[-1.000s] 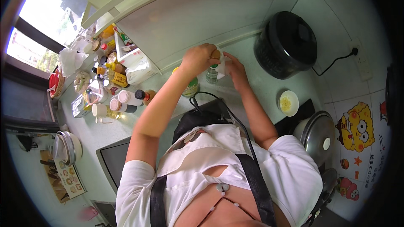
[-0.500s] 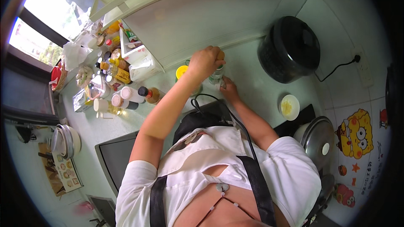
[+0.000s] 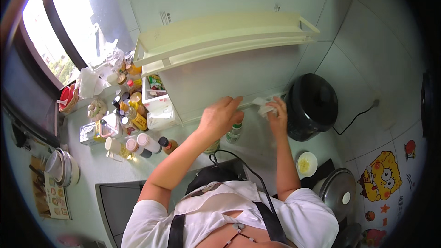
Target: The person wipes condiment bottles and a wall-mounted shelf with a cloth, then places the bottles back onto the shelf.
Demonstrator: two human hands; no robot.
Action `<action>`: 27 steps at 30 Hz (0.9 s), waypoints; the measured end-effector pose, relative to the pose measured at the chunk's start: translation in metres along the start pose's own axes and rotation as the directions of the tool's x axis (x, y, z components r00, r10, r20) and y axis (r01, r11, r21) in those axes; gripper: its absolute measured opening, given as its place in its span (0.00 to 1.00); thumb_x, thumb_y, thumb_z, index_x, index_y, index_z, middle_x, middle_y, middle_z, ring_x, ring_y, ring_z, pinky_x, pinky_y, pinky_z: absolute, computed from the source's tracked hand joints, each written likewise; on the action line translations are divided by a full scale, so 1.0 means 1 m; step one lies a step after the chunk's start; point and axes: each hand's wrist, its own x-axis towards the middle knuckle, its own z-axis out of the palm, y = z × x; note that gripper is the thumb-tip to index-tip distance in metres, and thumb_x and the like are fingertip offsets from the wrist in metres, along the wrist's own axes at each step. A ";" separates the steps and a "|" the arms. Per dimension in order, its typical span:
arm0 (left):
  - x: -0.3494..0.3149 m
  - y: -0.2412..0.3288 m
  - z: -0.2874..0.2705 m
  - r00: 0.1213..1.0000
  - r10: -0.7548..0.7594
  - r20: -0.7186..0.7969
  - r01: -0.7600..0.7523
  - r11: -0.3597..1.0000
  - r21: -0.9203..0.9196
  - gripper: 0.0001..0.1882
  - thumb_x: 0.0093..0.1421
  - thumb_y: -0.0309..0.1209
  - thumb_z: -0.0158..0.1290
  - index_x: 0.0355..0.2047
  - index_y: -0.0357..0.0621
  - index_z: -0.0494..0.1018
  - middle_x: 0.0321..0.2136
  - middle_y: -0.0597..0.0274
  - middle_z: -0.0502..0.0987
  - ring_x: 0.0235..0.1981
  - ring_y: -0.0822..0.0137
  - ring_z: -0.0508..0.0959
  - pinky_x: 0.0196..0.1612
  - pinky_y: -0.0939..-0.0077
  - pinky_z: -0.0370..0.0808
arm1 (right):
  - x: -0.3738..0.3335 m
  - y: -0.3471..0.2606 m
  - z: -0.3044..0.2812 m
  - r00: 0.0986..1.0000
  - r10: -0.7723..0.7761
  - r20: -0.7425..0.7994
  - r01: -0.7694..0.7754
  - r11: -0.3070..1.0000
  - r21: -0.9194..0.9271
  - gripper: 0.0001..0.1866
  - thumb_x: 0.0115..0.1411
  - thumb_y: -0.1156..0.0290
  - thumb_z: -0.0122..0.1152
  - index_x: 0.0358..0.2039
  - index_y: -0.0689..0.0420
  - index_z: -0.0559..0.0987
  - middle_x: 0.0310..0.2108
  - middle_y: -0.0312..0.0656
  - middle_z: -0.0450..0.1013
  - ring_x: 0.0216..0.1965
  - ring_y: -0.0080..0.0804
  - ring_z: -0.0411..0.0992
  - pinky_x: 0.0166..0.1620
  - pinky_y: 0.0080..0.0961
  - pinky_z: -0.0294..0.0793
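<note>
My left hand (image 3: pixel 219 115) is just above and left of a small clear bottle (image 3: pixel 233 133) with a green-and-white label and an orange-brown top. Its fingers are stretched out over the top, and I see nothing held in them. A jar (image 3: pixel 212 147) stands under my left wrist, mostly hidden by the forearm. Over by the back wall, my right hand (image 3: pixel 278 115) pinches a crumpled white tissue (image 3: pixel 263 105), left of the black rice cooker (image 3: pixel 312 106).
A small white bowl (image 3: pixel 307 164) with yellow bits sits before the cooker, near a lidded pot (image 3: pixel 337 190). Several seasoning bottles (image 3: pixel 138 144) crowd the left counter beside a white bin (image 3: pixel 158 103). A cream shelf (image 3: pixel 220 41) juts from the wall. A black cable (image 3: pixel 243 163) loops at my front.
My right hand has left the bottle's base, moved toward the back wall and now holds a tissue. My left fingers have loosened from the bottle's top. The view has tilted up.
</note>
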 end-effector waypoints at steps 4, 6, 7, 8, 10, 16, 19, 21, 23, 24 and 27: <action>0.008 0.009 -0.064 0.906 0.146 -0.397 -0.100 0.986 0.133 0.15 0.50 0.26 0.59 0.40 0.43 0.75 0.36 0.55 0.74 0.36 0.56 0.74 0.39 0.65 0.71 | 0.058 -0.076 -0.042 0.976 -0.179 -0.125 0.186 0.981 0.048 0.13 0.47 0.85 0.56 0.35 0.60 0.77 0.45 0.45 0.70 0.49 0.39 0.68 0.53 0.28 0.64; 0.013 0.010 -0.095 0.820 0.233 -0.523 -0.093 0.956 0.279 0.13 0.49 0.23 0.58 0.38 0.42 0.76 0.37 0.57 0.74 0.41 0.57 0.72 0.43 0.67 0.68 | 0.079 -0.110 -0.061 0.948 -0.264 -0.175 0.279 0.958 0.061 0.13 0.48 0.85 0.57 0.36 0.60 0.77 0.45 0.43 0.70 0.47 0.36 0.69 0.49 0.24 0.66; 0.013 0.009 -0.106 0.780 0.266 -0.567 -0.073 0.938 0.339 0.12 0.49 0.23 0.58 0.37 0.42 0.76 0.38 0.57 0.73 0.42 0.57 0.71 0.45 0.66 0.67 | 0.090 -0.127 -0.067 0.924 -0.335 -0.184 0.347 0.937 0.035 0.13 0.49 0.84 0.57 0.37 0.59 0.76 0.45 0.42 0.70 0.47 0.35 0.69 0.49 0.24 0.67; 0.014 0.006 -0.115 0.757 0.279 -0.591 -0.054 0.928 0.370 0.12 0.49 0.23 0.58 0.37 0.42 0.77 0.38 0.57 0.73 0.43 0.57 0.70 0.46 0.66 0.66 | 0.102 -0.140 -0.072 0.895 -0.403 -0.191 0.412 0.911 0.009 0.14 0.49 0.84 0.58 0.38 0.58 0.76 0.45 0.42 0.70 0.47 0.35 0.69 0.48 0.23 0.67; 0.019 -0.002 -0.128 0.711 0.307 -0.632 -0.004 0.901 0.434 0.12 0.49 0.24 0.58 0.36 0.43 0.77 0.38 0.58 0.73 0.43 0.57 0.70 0.48 0.65 0.65 | 0.128 -0.170 -0.071 0.863 -0.486 -0.135 0.495 0.868 0.038 0.16 0.48 0.84 0.59 0.39 0.57 0.76 0.45 0.41 0.69 0.47 0.34 0.69 0.48 0.24 0.68; 0.033 -0.027 -0.139 0.730 0.254 -0.635 0.047 0.908 0.417 0.09 0.49 0.28 0.59 0.32 0.45 0.76 0.37 0.62 0.73 0.43 0.58 0.70 0.46 0.65 0.63 | 0.199 -0.240 -0.022 0.795 -0.539 0.279 0.568 0.823 -0.027 0.17 0.45 0.81 0.63 0.38 0.54 0.76 0.40 0.39 0.69 0.38 0.32 0.71 0.39 0.25 0.72; 0.037 -0.029 -0.135 0.727 0.267 -0.633 0.033 0.907 0.420 0.06 0.49 0.29 0.58 0.29 0.47 0.75 0.32 0.66 0.73 0.40 0.62 0.71 0.44 0.66 0.61 | 0.229 -0.245 0.021 0.545 -0.642 0.539 0.734 0.676 0.063 0.15 0.45 0.82 0.61 0.35 0.53 0.75 0.37 0.38 0.69 0.36 0.32 0.71 0.33 0.23 0.70; 0.042 -0.031 -0.132 0.717 0.258 -0.647 0.022 0.920 0.391 0.06 0.49 0.29 0.59 0.28 0.48 0.75 0.29 0.68 0.73 0.37 0.64 0.71 0.44 0.67 0.60 | 0.237 -0.248 0.049 0.383 -0.674 0.632 0.855 0.518 0.036 0.11 0.46 0.80 0.60 0.32 0.54 0.75 0.36 0.37 0.69 0.34 0.34 0.71 0.32 0.25 0.71; 0.043 -0.031 -0.131 0.722 0.258 -0.642 0.018 0.921 0.390 0.06 0.49 0.30 0.60 0.27 0.48 0.75 0.29 0.67 0.73 0.37 0.63 0.71 0.44 0.67 0.60 | 0.240 -0.254 0.070 0.264 -0.649 0.713 0.926 0.377 -0.001 0.07 0.47 0.77 0.59 0.29 0.55 0.75 0.34 0.36 0.69 0.34 0.35 0.72 0.32 0.28 0.71; 0.043 -0.032 -0.130 0.728 0.259 -0.635 0.011 0.921 0.388 0.06 0.48 0.30 0.60 0.27 0.47 0.74 0.29 0.67 0.73 0.37 0.63 0.71 0.44 0.67 0.60 | 0.240 -0.257 0.080 0.232 -0.622 0.748 0.946 0.323 -0.025 0.05 0.48 0.76 0.58 0.28 0.55 0.75 0.34 0.35 0.69 0.34 0.35 0.72 0.32 0.30 0.71; 0.040 -0.035 -0.134 0.724 0.282 -0.630 0.017 0.905 0.425 0.08 0.48 0.30 0.61 0.29 0.47 0.75 0.30 0.66 0.74 0.37 0.62 0.71 0.44 0.66 0.60 | 0.251 -0.255 0.086 0.205 -0.588 0.783 0.964 0.258 -0.059 0.03 0.50 0.73 0.56 0.27 0.54 0.76 0.32 0.34 0.70 0.34 0.34 0.72 0.32 0.32 0.71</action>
